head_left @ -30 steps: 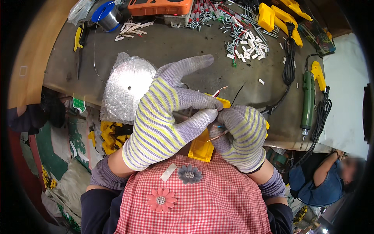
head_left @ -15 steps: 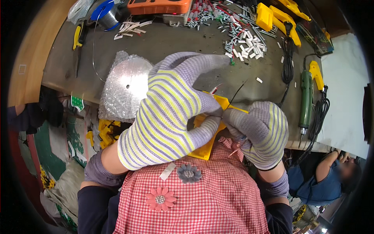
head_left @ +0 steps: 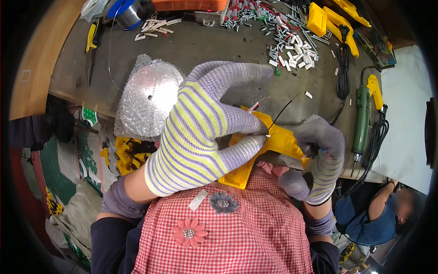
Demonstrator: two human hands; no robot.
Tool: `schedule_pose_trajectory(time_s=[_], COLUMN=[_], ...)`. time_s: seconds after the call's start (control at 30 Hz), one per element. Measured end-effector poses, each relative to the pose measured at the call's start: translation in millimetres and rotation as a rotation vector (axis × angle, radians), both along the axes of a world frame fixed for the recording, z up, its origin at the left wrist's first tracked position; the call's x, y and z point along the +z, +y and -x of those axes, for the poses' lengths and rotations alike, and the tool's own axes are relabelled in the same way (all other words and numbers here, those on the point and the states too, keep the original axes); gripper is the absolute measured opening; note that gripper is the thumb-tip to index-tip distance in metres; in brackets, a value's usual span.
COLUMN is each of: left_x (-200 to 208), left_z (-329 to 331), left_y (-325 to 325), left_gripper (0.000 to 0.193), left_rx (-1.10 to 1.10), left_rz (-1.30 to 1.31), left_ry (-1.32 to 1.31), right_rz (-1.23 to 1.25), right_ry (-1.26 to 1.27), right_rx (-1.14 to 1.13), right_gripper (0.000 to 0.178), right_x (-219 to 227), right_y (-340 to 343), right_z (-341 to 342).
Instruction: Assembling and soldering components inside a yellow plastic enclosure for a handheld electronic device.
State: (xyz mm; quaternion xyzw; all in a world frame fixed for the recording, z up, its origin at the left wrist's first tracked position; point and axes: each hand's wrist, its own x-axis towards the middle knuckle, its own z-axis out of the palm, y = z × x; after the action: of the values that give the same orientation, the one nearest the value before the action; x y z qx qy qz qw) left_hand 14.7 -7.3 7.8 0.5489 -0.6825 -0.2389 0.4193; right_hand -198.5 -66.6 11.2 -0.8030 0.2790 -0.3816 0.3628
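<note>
My left hand (head_left: pixel 200 123), in a striped knit glove, pinches a thin black wire (head_left: pixel 284 109) between thumb and forefinger. A tiny white tip shows at the pinch. The hand lies over a yellow gun-shaped plastic shell (head_left: pixel 285 140), hiding part of it. A second lead with a red and white end (head_left: pixel 256 105) sticks up from the shell's far side. To the right of the shell, my gloved right hand (head_left: pixel 321 157) is open, thumb and fingers apart and partly blurred. Its palm is partly hidden, and I see nothing held there.
A bubble-wrapped silvery disc (head_left: pixel 150 98) lies left of my left hand. Pliers (head_left: pixel 92 43) and a solder spool (head_left: pixel 127 13) are farther left. White sleeves (head_left: pixel 299 52) and screws lie at the back. A green electric screwdriver (head_left: pixel 362 116) is at right; a person (head_left: pixel 374 212) sits beyond.
My right hand has let go beside the left fingertips and moved right, its fingers spreading. More of the yellow shell shows. My left hand keeps its pinch.
</note>
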Motion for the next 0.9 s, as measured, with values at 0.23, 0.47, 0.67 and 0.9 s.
schedule_pose_trajectory(time_s=[0.23, 0.47, 0.67, 0.9], left_x=[-1, -1, -1, 1], left_z=[2, 2, -2, 16], left_y=[0, 0, -3, -3], left_gripper=[0.018, 0.016, 0.016, 0.023], left_rx=[0.037, 0.035, -0.024, 0.062], left_rz=[0.084, 0.081, 0.180, 0.209], left_ry=[-0.150, -0.103, -0.172, -0.308], right_rz=[0.149, 0.262, -0.025, 0.180], right_ry=[0.213, 0.248, 0.354, 0.301], right_rx=[0.010, 0.001, 0.016, 0.035], right_gripper=[0.016, 0.018, 0.018, 0.021], right_x=[-6, -9, 5, 15], right_y=[3, 2, -2, 7], right_z=[1, -3, 6, -2])
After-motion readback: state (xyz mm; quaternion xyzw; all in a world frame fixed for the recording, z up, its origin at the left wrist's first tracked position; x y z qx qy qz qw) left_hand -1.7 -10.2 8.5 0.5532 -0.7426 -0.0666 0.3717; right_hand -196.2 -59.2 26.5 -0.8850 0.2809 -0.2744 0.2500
